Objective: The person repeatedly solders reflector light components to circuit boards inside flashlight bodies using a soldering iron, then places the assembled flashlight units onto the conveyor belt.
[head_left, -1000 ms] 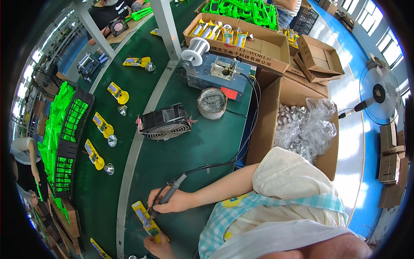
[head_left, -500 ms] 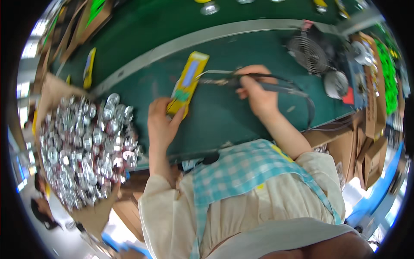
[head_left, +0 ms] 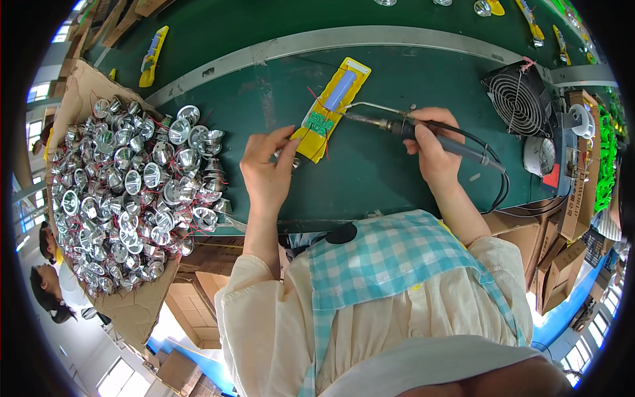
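Note:
My right hand (head_left: 433, 149) grips a soldering iron (head_left: 466, 149) with a black handle, its tip pointing left. A thin bent metal tube (head_left: 377, 106) clamped to the iron reaches toward the same spot. Under the tip lies a yellow plastic housing (head_left: 353, 71), holding a blue-violet cylindrical battery (head_left: 340, 90) and a small green circuit board (head_left: 321, 124). Red wires stick out beside the board. My left hand (head_left: 266, 165) is at the housing's lower left end, thumb and forefinger pinched near a thin dark wire. What they hold is too small to make out. Something small and shiny (head_left: 296, 163) shows beside the thumb.
At left, a cardboard box (head_left: 142, 312) brims with shiny reflector cups (head_left: 152, 175) trailing red wires. At right stand a black fan (head_left: 517, 102) with a wire guard, a round tin (head_left: 539, 157) and a solder spool (head_left: 582, 120). Another yellow housing (head_left: 153, 56) lies beyond the metal rail (head_left: 284, 49).
The head view has shifted and sharpened. My left hand has come off the housing's side to its lower end. The iron's tip stays by the board, still in my right hand.

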Action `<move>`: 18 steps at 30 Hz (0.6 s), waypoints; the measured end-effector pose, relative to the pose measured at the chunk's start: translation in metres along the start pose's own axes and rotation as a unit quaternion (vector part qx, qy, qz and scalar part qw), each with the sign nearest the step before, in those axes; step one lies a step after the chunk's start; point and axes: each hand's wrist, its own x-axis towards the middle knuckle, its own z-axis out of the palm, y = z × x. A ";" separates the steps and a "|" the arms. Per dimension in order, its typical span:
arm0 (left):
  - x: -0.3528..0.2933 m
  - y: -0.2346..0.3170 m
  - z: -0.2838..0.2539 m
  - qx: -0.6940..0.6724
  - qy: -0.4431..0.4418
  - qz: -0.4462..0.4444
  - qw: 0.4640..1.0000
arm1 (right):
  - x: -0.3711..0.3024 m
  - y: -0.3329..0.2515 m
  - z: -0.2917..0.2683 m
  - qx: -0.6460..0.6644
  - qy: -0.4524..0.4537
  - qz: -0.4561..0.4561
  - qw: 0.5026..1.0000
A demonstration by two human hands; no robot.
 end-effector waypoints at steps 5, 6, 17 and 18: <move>0.003 0.005 0.009 0.056 0.010 0.081 0.995 | -0.002 0.003 0.010 -0.039 -0.035 0.008 0.999; 0.004 0.005 0.011 0.091 0.004 0.114 0.989 | -0.002 0.003 0.011 -0.046 -0.038 0.015 0.998; 0.010 0.003 0.017 0.107 0.005 0.135 0.985 | 0.000 0.009 0.020 -0.054 -0.061 0.014 0.997; 0.010 0.002 0.018 0.100 0.005 0.132 0.986 | 0.001 0.010 0.019 -0.052 -0.063 0.014 0.997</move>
